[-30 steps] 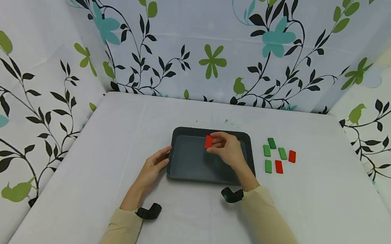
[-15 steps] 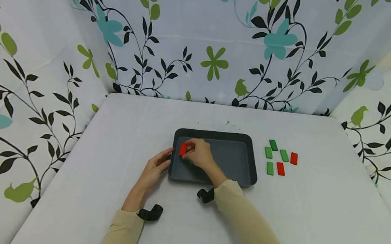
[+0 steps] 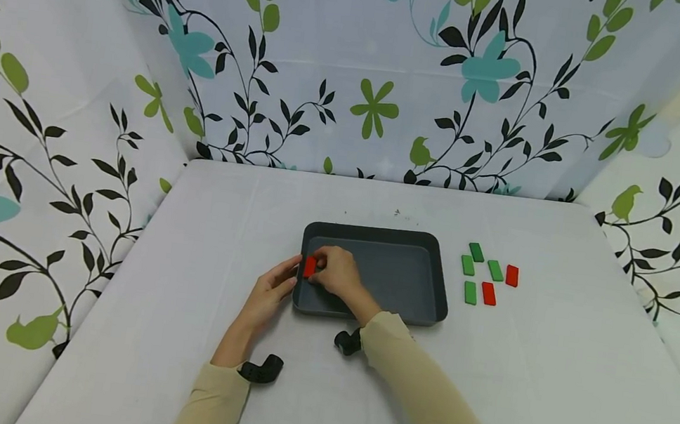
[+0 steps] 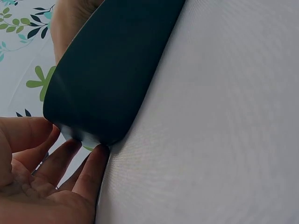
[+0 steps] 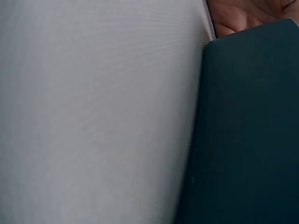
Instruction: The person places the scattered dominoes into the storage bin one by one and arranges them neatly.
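A dark grey rectangular tray (image 3: 398,276) lies on the white-covered table in the head view. Inside its left end my right hand (image 3: 337,272) pinches a small flat red tile (image 3: 310,267) between thumb and fingers, near the left wall. My left hand (image 3: 268,292) rests against the outside of that same wall. Close up in the left wrist view, the left fingertips (image 4: 100,151) touch the end of the tray (image 4: 107,70), with the thumb at the rim. The right wrist view shows the tray's outer side (image 5: 247,130) but hides the red tile.
Right of the tray lie several loose tiles: green ones such as the near green tile (image 3: 470,292), plus one red tile (image 3: 489,293) and another red tile (image 3: 512,275). A patterned curtain (image 3: 308,59) hangs behind and along both sides of the table.
My right hand has carried the red tile leftward across the tray, from past its middle to the left wall, and lower. The left hand stays at the tray's left side.
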Tool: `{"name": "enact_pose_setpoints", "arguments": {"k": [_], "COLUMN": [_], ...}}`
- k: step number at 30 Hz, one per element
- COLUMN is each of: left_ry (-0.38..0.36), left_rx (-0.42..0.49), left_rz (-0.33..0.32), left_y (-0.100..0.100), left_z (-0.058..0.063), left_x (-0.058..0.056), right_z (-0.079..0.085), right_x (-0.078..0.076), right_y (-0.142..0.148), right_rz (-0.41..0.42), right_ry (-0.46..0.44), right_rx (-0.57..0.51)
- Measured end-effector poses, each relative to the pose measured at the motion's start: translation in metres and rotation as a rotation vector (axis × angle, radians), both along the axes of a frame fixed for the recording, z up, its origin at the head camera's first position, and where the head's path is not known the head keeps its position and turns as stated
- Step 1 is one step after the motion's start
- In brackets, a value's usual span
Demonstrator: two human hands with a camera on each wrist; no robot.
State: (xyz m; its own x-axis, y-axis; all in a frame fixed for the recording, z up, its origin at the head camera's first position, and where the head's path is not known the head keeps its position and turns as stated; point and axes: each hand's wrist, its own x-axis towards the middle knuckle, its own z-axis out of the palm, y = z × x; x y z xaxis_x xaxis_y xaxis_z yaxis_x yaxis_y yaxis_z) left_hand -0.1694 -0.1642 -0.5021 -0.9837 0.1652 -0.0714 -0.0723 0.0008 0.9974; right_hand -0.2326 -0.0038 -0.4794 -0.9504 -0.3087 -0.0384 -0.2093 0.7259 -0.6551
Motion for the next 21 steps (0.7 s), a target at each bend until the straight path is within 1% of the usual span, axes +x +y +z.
{"name": "enact_pose_setpoints", "arguments": {"k": [6, 10, 13, 16, 19, 21], "left_ry": [0.001, -0.002, -0.004, -0.005, -0.006, -0.006], "left_rx": [-0.010, -0.028, -0.053, -0.064, -0.059, -0.050], "left_rz": [-0.005, 0.006, 0.015, 0.017, 0.017, 0.018], "left_y": [0.001, 0.001, 0.001, 0.001, 0.001, 0.002], "left_z": [0.000, 0.001, 0.000, 0.000, 0.001, 0.001], "left_x": [0.000, 0.001, 0.001, 0.000, 0.001, 0.001], "right_z": [-0.003, 0.000, 0.008, 0.020, 0.033, 0.042], "right_x": [0.001, 0.004, 0.010, 0.015, 0.018, 0.019], "right_y": [0.004, 0.012, 0.025, 0.044, 0.071, 0.094], "right_rz": [0.007, 0.005, 0.015, 0.019, 0.001, -0.017], "right_ry": [0.021, 0.050, 0.079, 0.111, 0.150, 0.175], "right_rx": [-0.022, -0.089, -0.160, -0.210, -0.238, -0.257]}}
